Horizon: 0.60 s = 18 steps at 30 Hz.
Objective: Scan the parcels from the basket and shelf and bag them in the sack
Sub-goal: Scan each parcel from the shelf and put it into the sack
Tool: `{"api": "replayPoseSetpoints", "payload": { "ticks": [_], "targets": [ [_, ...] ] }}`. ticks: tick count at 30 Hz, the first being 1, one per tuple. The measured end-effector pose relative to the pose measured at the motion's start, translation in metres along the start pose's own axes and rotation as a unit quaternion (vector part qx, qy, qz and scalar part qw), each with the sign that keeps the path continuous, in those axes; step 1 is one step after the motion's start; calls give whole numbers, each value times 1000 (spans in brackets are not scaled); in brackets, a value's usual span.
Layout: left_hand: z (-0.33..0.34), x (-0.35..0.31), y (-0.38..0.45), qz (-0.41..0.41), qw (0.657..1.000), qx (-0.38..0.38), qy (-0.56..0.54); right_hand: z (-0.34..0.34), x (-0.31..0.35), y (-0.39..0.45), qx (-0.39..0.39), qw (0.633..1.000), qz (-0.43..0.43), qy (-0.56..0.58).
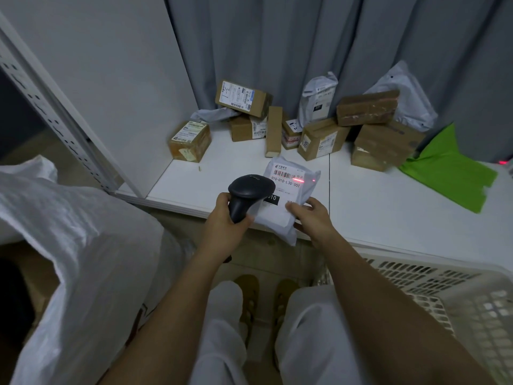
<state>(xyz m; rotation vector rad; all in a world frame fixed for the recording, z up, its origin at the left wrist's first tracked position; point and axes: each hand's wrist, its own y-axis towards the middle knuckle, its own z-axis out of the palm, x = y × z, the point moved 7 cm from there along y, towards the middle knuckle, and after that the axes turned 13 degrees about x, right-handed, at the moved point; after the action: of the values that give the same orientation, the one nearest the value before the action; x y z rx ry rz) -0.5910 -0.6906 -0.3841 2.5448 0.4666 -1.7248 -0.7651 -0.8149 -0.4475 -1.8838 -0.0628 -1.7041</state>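
Many brown cardboard boxes (322, 140) wait unscanned on the far white shelf (388, 201) while the left hand (224, 215) grips a black scanner (247, 194), the right hand (313, 215) pinches a white plastic parcel (286, 195), and the white woven sack (77, 259) waits left.

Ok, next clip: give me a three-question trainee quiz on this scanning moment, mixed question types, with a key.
1. True or false: the left hand holds the black scanner.
2. Where does the red scan line fall?
A. on the green bag
B. on the label of the white mailer held by the right hand
C. on the basket
3. Fill in: the white sack stands on the person's ____ side.

Key: 1 true; 2 B; 3 left.
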Motion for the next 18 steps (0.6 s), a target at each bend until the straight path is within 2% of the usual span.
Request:
{"api": "replayPoseSetpoints", "payload": {
  "ticks": [9,14,18],
  "targets": [
    [-1,2,1,7,1000,-21,-2,5,6,-4,9,1000,-20,23],
    [-1,-16,-9,19,997,-66,-34,19,25,-25,10,998,-67,-2],
    [-15,-41,-40,50,991,-119,-45,34,57,-59,8,992,-127,25]
  ]
}}
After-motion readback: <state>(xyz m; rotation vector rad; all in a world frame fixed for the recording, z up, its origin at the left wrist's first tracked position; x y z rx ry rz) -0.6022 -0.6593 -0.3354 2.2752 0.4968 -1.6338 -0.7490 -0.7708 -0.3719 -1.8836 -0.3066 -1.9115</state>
